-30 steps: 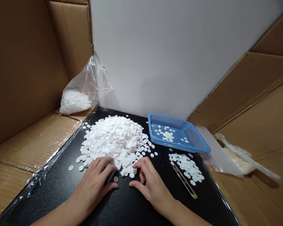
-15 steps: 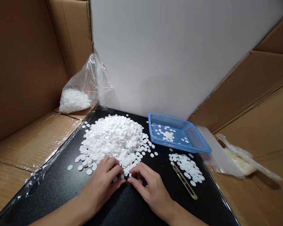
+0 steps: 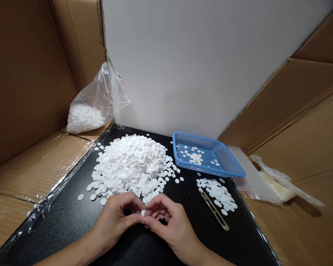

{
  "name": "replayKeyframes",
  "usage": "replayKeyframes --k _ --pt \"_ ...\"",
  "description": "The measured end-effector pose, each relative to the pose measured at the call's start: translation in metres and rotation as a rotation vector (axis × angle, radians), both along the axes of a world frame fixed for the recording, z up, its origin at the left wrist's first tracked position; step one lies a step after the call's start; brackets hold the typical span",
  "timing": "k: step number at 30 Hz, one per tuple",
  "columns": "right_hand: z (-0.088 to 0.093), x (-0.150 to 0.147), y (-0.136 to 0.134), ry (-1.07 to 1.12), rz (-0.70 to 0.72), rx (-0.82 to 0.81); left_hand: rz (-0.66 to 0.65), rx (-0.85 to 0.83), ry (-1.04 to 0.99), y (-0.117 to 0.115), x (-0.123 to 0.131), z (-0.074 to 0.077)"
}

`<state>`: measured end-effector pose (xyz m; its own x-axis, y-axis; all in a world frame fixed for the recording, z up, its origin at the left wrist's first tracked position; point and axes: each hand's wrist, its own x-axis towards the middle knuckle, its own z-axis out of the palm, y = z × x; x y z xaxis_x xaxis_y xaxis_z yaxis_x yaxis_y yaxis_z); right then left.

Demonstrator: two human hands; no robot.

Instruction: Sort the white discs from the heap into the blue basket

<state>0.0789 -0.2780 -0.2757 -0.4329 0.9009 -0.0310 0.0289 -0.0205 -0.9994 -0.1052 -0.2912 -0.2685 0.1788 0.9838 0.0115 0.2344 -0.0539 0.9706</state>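
Observation:
My left hand (image 3: 118,212) pinches a small white piece (image 3: 143,213), which looks like a short stack of discs, between thumb and index finger. Close against it is my right hand (image 3: 172,218), its thumb and fingertips meeting at the same white piece. Both hands are in front of a large heap of thin white discs (image 3: 133,159) on the black tabletop (image 3: 72,225). The fingertips partly hide the piece, so its number of discs cannot be told.
A blue mesh basket (image 3: 224,171) behind on the right holds scattered discs. Loose discs (image 3: 220,194) lie before it, beside slim metal tweezers (image 3: 213,210). A clear bag of white pieces (image 3: 86,117) stands back left; another bag (image 3: 277,186) lies right. Cardboard (image 3: 308,129) borders the table.
My hands have come together from slightly apart at the heap's front edge, drawing a little toward me. The white piece now shows between the fingertips. The view has shifted slightly.

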Motion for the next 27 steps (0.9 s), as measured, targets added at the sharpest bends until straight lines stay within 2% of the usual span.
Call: replayKeyframes --k 3,7,16,20,27 --pt "-0.0008 -0.0007 0.0006 0.059 0.007 -0.146 -0.012 0.053 0.058 -0.0002 -0.0017 -0.0012" --pt "-0.0012 -0.0009 0.0017 0.128 0.019 -0.265 -0.015 0.020 0.021 0.0015 -0.0019 0.0003" --pt "0.0042 -0.0007 0.0027 0.188 0.054 -0.274 -0.009 -0.181 -0.188 0.0043 -0.0002 0.0055" --pt "0.0018 0.0000 0.0035 0.211 0.064 -0.301 0.006 -0.180 -0.182 0.0041 -0.0009 0.0035" --pt "-0.0005 -0.0015 0.0030 0.186 0.041 -0.356 0.001 -0.061 -0.062 0.0045 -0.0019 0.0039"
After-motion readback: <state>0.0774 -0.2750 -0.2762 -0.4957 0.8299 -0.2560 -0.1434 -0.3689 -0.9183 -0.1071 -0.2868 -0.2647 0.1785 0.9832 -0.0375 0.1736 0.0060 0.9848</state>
